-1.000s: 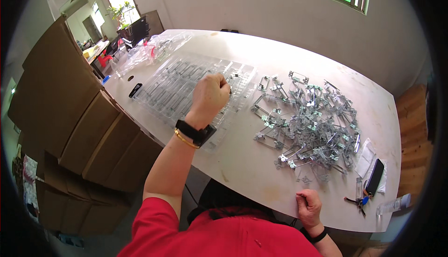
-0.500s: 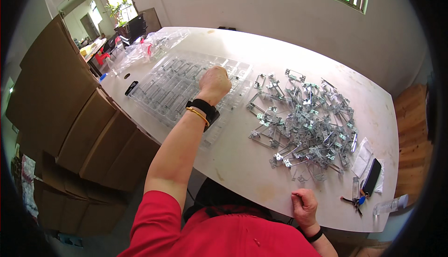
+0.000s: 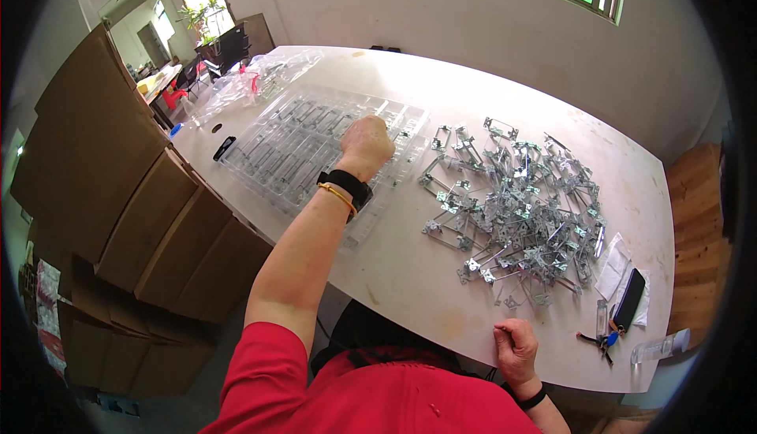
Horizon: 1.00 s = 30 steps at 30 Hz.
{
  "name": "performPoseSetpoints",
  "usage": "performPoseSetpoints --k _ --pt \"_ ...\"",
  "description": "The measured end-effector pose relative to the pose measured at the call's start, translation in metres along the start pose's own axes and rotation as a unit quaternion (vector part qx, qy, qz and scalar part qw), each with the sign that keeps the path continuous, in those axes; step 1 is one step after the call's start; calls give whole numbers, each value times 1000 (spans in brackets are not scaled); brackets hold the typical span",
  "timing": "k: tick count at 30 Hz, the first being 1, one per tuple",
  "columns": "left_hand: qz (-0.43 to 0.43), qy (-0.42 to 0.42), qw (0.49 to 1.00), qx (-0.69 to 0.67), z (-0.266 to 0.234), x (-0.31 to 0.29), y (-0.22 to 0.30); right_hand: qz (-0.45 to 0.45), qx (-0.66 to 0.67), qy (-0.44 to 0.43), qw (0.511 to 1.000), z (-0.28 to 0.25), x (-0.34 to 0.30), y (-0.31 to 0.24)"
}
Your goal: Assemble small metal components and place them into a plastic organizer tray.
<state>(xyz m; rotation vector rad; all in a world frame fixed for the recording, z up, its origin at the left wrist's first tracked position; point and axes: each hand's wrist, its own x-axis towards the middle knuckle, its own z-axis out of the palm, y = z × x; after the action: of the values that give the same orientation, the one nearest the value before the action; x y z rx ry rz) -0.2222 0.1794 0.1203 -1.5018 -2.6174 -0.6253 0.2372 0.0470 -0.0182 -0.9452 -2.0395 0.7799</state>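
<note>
Clear tray (image 3: 407, 144) beneath left hand (image 3: 367, 144) — grip hard to tell; right hand (image 3: 516, 350) loosely fisted.

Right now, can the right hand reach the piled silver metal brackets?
Probably yes: only white tabletop seems to lie between the right hand and the piled silver metal brackets.

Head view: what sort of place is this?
Probably a small workshop or packing room: silvery metal brackets lie heaped on a pale tabletop, beside a clear plastic compartment tray holding similar silvery parts, and brown cardboard boxes are stacked at the left.
</note>
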Motion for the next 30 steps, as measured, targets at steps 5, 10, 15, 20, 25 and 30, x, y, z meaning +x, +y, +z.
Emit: performPoseSetpoints --k 5,10,15,20,25,30 --pt "23 5 999 -30 -1 -5 0 1 -4 3 1000 0 0 0" --pt "32 -28 999 -25 0 -5 3 -5 -11 4 1000 1 0 0" --pt "28 -64 998 6 2 -1 3 -5 -9 5 1000 1 1 -1" --pt "29 -81 996 -31 0 -3 1 0 -10 5 1000 1 -1 1" --pt "42 -82 995 -35 0 -5 -1 -10 -16 9 1000 2 0 1" --pt "77 -19 997 4 -22 -40 18 -12 -12 5 1000 3 2 3"
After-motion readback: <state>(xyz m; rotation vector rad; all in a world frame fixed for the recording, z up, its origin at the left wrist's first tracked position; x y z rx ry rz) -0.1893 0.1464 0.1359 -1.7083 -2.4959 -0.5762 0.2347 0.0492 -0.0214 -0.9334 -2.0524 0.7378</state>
